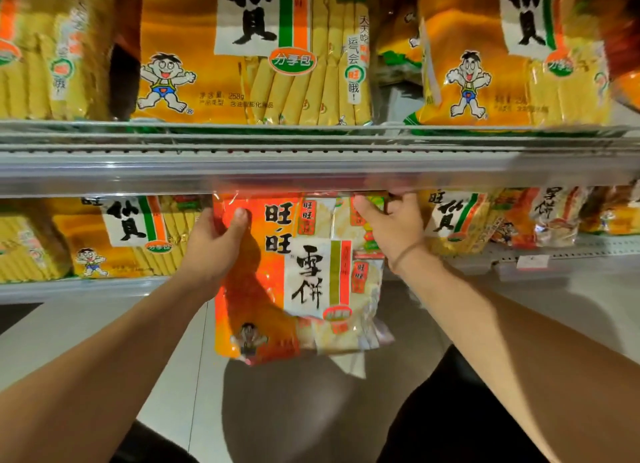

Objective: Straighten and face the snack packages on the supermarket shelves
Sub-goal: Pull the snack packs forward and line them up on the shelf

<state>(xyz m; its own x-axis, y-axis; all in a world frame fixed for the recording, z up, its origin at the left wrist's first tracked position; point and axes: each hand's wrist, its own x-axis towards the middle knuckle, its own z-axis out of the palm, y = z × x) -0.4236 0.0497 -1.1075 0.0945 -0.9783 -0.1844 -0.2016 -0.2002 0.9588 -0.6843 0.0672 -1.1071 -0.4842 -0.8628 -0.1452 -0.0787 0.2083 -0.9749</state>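
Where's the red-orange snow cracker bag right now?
Centre of the head view, red-orange bag held by both hands, left hand, right hand, under the shelf rail.

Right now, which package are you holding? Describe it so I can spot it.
Below the grey shelf rail, between left hand and right hand, hangs the orange-red package. Neighbouring bags are yellow; this one shows white crackers.

Both forearms are bare, no sleeves showing; the right wrist carries a thin dark band (406,251), just below the right hand (393,225); the left hand (214,244) wears nothing; dark trousers (446,403) below the band.
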